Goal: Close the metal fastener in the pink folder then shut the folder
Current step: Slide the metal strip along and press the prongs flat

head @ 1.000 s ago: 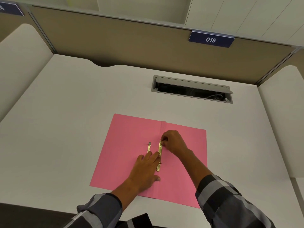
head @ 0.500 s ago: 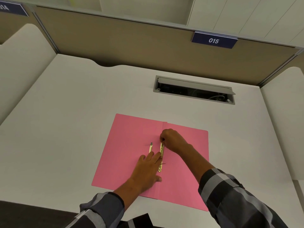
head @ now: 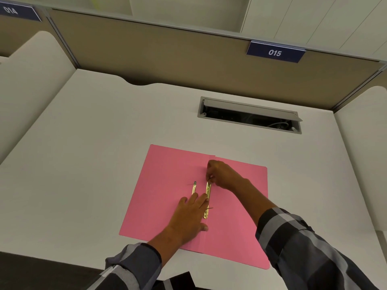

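Note:
The pink folder (head: 167, 185) lies open and flat on the white desk. Along its centre fold runs a gold metal fastener bar (head: 208, 192), and a second gold strip (head: 194, 187) lies just left of it on the left leaf. My left hand (head: 188, 218) rests flat on the folder, fingers spread, with fingertips on the bar's middle. My right hand (head: 224, 174) pinches the bar's far end between thumb and fingers.
A grey cable hatch (head: 249, 115) stands open in the desk behind the folder. A tan partition (head: 167, 59) with a blue "015" label (head: 275, 52) closes the back; white side panels flank the desk. The near desk edge lies just under my sleeves.
Both hands stay on the fastener; the right hand's fingers have shifted slightly at the bar's far end. The camera has tilted a little.

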Action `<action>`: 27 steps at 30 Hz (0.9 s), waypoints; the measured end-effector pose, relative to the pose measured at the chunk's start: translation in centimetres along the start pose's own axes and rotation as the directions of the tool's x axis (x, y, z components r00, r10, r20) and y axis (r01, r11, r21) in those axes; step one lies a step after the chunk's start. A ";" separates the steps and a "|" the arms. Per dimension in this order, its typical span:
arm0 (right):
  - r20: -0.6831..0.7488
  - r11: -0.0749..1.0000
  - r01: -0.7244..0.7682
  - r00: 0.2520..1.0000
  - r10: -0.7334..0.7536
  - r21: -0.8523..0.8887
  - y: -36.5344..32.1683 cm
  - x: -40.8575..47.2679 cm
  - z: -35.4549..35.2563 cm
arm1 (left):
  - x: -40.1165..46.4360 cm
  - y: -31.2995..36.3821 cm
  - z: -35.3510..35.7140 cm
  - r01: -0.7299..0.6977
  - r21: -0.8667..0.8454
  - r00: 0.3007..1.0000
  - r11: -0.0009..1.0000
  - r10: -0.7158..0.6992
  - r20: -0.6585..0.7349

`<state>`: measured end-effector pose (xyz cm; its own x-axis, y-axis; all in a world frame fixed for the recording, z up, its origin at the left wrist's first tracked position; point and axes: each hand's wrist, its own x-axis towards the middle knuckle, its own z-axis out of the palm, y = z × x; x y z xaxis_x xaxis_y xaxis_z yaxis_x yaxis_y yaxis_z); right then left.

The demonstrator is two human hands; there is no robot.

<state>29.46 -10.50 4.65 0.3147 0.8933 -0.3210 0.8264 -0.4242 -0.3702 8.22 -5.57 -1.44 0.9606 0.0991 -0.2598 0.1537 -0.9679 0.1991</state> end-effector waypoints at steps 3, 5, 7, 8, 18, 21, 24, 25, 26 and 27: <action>0.010 1.000 0.023 1.000 -0.023 -0.009 -0.1 0.1 -0.1 | 0.0 0.0 -0.1 0.001 -0.002 1.000 1.000 -0.001 0.008; 0.019 0.999 0.032 0.999 -0.032 -0.010 -0.1 0.2 -0.1 | 0.0 0.0 -0.1 0.000 -0.002 1.000 1.000 0.000 0.013; 0.026 0.999 0.035 0.999 -0.034 -0.005 -0.1 0.3 -0.2 | 0.0 0.0 -0.1 0.002 -0.001 1.000 1.000 -0.002 0.016; 0.028 0.999 0.036 0.999 -0.035 -0.003 -0.1 0.3 -0.3 | 0.0 0.0 -0.1 0.003 0.000 1.000 1.000 -0.003 0.017; -0.093 0.999 0.040 0.995 -0.038 0.012 0.6 -1.3 0.4 | -0.2 -0.2 -0.2 -0.008 -0.024 1.000 1.000 0.008 0.013; -0.137 0.997 -0.012 0.990 0.022 0.078 0.4 -1.7 0.9 | -0.2 -0.4 -0.6 -0.023 -0.047 1.000 0.999 0.024 0.017; -0.249 0.960 -0.143 0.947 0.203 0.241 0.0 -2.8 2.0 | -0.2 -1.2 -1.1 -0.060 -0.086 0.997 0.995 0.063 0.039; -0.252 0.937 -0.187 0.931 0.265 0.296 -0.2 -3.5 2.6 | -0.1 -1.6 -1.4 -0.077 -0.089 0.995 0.993 0.081 0.049; -0.231 0.914 -0.222 0.922 0.310 0.340 -0.3 -4.4 3.2 | 0.0 -2.0 -1.6 -0.095 -0.088 0.993 0.992 0.100 0.060; -0.191 0.894 -0.247 0.923 0.335 0.375 -0.3 -5.3 3.9 | 0.0 -2.3 -1.9 -0.112 -0.083 0.990 0.990 0.118 0.071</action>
<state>25.70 -15.66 3.07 0.6566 0.7105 -0.2532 0.4858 -0.6552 -0.5786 8.31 -2.88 -0.14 0.9530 -0.0327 -0.3011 0.0637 -0.9503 0.3048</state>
